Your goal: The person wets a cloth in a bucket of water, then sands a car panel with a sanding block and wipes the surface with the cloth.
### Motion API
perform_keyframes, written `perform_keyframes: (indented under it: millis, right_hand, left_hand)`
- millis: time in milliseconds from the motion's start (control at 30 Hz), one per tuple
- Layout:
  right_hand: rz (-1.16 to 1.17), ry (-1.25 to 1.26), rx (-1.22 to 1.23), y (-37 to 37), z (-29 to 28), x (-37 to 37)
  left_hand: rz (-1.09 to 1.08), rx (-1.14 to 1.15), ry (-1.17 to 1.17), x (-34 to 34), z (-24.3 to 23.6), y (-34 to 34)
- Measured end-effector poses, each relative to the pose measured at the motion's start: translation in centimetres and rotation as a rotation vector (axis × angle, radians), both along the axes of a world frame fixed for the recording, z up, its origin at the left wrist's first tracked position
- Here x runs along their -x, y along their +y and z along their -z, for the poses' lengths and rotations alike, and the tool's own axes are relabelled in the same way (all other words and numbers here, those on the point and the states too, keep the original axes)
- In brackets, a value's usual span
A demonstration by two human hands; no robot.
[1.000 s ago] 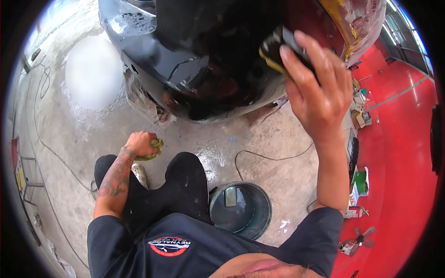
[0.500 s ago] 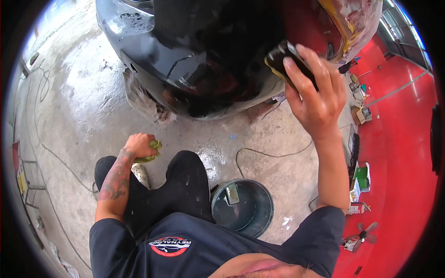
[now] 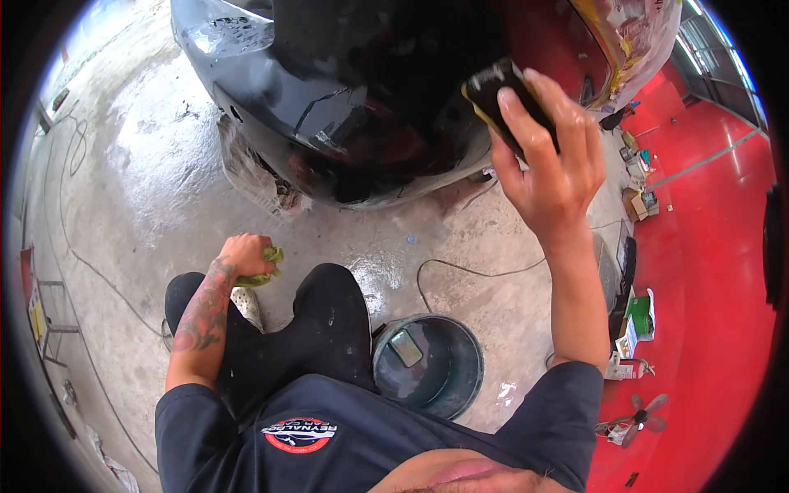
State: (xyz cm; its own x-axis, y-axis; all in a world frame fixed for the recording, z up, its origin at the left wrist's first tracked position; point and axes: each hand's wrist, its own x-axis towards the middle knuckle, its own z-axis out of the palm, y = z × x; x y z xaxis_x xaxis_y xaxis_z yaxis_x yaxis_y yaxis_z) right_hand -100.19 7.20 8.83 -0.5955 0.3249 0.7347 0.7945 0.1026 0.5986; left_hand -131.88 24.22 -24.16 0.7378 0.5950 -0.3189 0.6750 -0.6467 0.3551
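Observation:
My right hand (image 3: 555, 156) grips a black sanding block (image 3: 511, 103) with a thin yellow edge and holds it against the right part of a glossy, wet black car bumper (image 3: 370, 107). Whether the block's whole face touches the paint is hidden. Low on the left, by my knee, my left hand (image 3: 244, 255) is closed around a crumpled yellow-green cloth (image 3: 261, 274).
A dark round bucket (image 3: 468, 345) of water stands beside my right leg, with a small rectangular block (image 3: 405, 348) in it. A hose or cable (image 3: 485, 271) crosses the concrete. A fan (image 3: 639, 419), boxes and a fire extinguisher (image 3: 631, 368) line the right side.
My right hand has shifted slightly left with the sanding block, across the bumper. The small block in the bucket has drifted a little left. My left hand stays nearly in place.

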Motion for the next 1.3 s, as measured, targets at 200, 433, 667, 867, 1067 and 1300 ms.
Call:
perform_keyframes:
  millis: [200,433,667,867,1067,1300]
  right_hand:
    - [0.029,0.104,0.066,0.5,0.8,-0.6]
    - [-0.055,0.120,0.031,0.4,1.4,0.0]
    - [-0.050,0.103,-0.050,1.0,1.2,0.7]
    - [-0.098,0.097,-0.108,1.7,-0.2,2.5]
    - [-0.012,0.083,-0.068,1.3,-0.6,3.3]
    - [0.050,0.178,-0.048,0.5,0.2,3.8]
  left_hand:
    - [-0.002,0.033,0.025,-0.4,0.4,0.2]
    - [-0.021,0.010,0.029,0.4,0.4,0.2]
    - [-0.017,0.050,0.005,0.0,0.0,-0.1]
    - [-0.019,0.043,0.026,0.0,0.2,0.1]
    - [0.000,0.055,0.048,-0.4,0.6,0.1]
    - [0.015,0.028,0.064,0.2,0.7,0.0]
